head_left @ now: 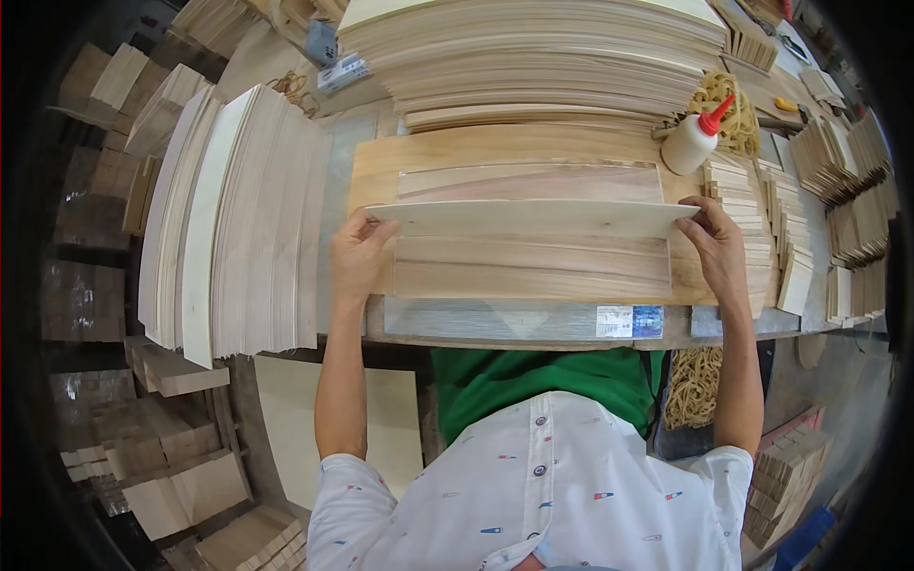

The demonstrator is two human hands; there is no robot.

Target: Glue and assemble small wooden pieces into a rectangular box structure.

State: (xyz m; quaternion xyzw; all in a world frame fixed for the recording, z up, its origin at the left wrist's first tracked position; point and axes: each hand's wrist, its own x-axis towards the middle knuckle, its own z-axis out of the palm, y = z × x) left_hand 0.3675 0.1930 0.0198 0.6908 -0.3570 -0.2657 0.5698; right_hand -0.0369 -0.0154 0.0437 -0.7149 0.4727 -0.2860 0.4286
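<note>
The person held a thin pale wooden panel [533,218] by its two ends, with the left hand [359,255] clamped on the left end and the right hand [716,249] clamped on the right end, so the hands were well apart. The panel was seen nearly edge-on and tilted, above a wooden board [376,167] that lay on the tabletop [495,322]. On that board lay flat veneer strips [533,266], one group beyond the held panel and one nearer the person.

A glue bottle [693,138] with a red nozzle stood just beyond the right end of the board, beside a heap of rubber bands [738,119]. A tall stack of thin sheets [533,57] rose at the far side of the tabletop. To the left stood a leaning row of thin panels [238,219] (on edge, packed close together). Small stacks of short wooden pieces [762,224] sat to the right of the board, near the right hand. More rubber bands [693,385] hung below the tabletop edge on the right. Wooden blocks [152,457] were piled at the lower left.
</note>
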